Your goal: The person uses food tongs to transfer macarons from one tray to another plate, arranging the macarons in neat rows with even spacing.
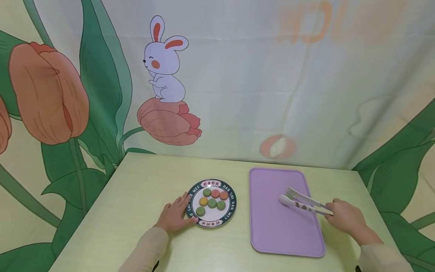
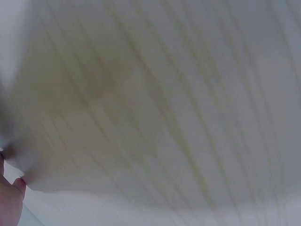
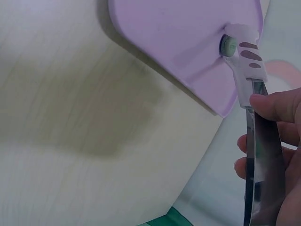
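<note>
My right hand point(image 1: 345, 215) grips a pair of tongs point(image 1: 306, 204) with metal arms and spotted white tips. Between those tips is a small green round piece point(image 3: 228, 45), at the purple tray point(image 1: 283, 230); whether it touches the tray I cannot tell. My left hand point(image 1: 175, 215) lies with spread fingers at the left edge of a round plate point(image 1: 232, 209), thumb on its rim. Several small round pieces sit on the plate: green point(image 1: 212, 203), pinkish red point(image 1: 215, 193) and one yellow point(image 1: 203, 201). In the left wrist view only fingertips point(image 2: 19, 186) show, at the left edge.
The pale wood-grain table point(image 1: 142, 189) carries the plate and, to its right, the tray. Behind the table hangs a cloth backdrop point(image 1: 231, 94) printed with a rabbit and tulips.
</note>
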{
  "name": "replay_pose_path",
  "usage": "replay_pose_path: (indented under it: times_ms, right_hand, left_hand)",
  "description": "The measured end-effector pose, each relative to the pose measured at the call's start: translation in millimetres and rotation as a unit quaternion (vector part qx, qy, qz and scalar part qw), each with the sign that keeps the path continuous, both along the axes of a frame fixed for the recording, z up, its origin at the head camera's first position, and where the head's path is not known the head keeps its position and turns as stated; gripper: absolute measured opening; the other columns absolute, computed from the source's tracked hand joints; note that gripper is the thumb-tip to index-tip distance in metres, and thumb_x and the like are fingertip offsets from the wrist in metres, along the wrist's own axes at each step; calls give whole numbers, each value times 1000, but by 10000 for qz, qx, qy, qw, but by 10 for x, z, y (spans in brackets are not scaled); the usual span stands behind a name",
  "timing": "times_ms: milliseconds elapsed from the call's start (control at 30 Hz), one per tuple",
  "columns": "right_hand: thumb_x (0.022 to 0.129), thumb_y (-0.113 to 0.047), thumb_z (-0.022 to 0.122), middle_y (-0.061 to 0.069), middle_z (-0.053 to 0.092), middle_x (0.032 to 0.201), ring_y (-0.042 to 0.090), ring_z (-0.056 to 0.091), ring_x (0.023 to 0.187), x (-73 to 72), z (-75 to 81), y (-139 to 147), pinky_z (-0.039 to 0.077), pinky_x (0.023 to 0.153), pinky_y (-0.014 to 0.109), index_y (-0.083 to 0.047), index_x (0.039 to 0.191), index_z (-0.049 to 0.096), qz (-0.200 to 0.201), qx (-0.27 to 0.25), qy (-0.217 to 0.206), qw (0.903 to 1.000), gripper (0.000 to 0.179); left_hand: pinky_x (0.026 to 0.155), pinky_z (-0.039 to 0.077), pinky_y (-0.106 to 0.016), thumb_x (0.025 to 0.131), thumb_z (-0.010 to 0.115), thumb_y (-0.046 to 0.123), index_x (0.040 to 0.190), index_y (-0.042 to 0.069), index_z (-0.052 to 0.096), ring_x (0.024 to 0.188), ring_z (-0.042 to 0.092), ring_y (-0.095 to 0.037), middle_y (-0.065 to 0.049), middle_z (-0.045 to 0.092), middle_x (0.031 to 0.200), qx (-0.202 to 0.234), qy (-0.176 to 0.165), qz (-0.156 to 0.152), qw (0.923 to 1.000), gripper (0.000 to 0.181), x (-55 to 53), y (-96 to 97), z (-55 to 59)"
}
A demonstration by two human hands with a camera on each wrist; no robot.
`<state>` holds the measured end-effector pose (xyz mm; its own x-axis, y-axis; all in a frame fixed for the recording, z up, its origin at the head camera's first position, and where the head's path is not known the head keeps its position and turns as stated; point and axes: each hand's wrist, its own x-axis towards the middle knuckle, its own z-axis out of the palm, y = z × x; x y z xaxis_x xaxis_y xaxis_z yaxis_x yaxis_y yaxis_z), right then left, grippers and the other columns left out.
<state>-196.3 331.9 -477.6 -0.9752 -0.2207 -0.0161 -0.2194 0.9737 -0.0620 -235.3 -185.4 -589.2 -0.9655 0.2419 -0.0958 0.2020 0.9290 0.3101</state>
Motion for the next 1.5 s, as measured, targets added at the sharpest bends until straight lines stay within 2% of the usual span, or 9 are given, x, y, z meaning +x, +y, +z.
replay_pose_path:
  times_ms: [267, 800, 1167, 1500]
  right_hand:
    - [74, -15, 64, -1, 46, 65, 12, 40, 54, -17, 26, -28, 31, 42, 27, -10, 76, 62, 82, 136, -108, 9998, 6]
    - [73, -13, 65, -2, 42, 63, 11, 36, 53, 44, -67, -21, 28, 41, 25, -13, 74, 59, 79, -72, 309, 9995, 6]
    - [74, -13, 66, -3, 42, 63, 11, 35, 53, 35, -62, -51, 27, 41, 24, -13, 77, 61, 102, -126, 391, 9991, 6]
    - [73, -13, 66, -4, 41, 63, 9, 34, 53, 40, -40, -100, 26, 42, 23, -14, 76, 59, 195, -181, 484, 9985, 7]
  left_hand:
    - [104, 21, -55, 68, 40, 78, 142, 17, 21, 133, 24, -28, 0, 17, 149, -2, 24, -9, 10000, 97, -1, -4, -10]
    - [104, 21, -55, 67, 37, 80, 142, 18, 19, 134, 22, -27, 1, 16, 149, -7, 7, 17, 10000, 99, -7, -3, -27]
    - [104, 20, -56, 69, 42, 76, 142, 18, 19, 134, 22, -27, 1, 16, 149, 16, -23, 43, 10000, 96, -2, 7, -20]
    - [104, 20, -56, 69, 41, 77, 142, 18, 19, 134, 23, -28, 0, 16, 149, 3, 25, -3, 10000, 97, -5, -3, -26]
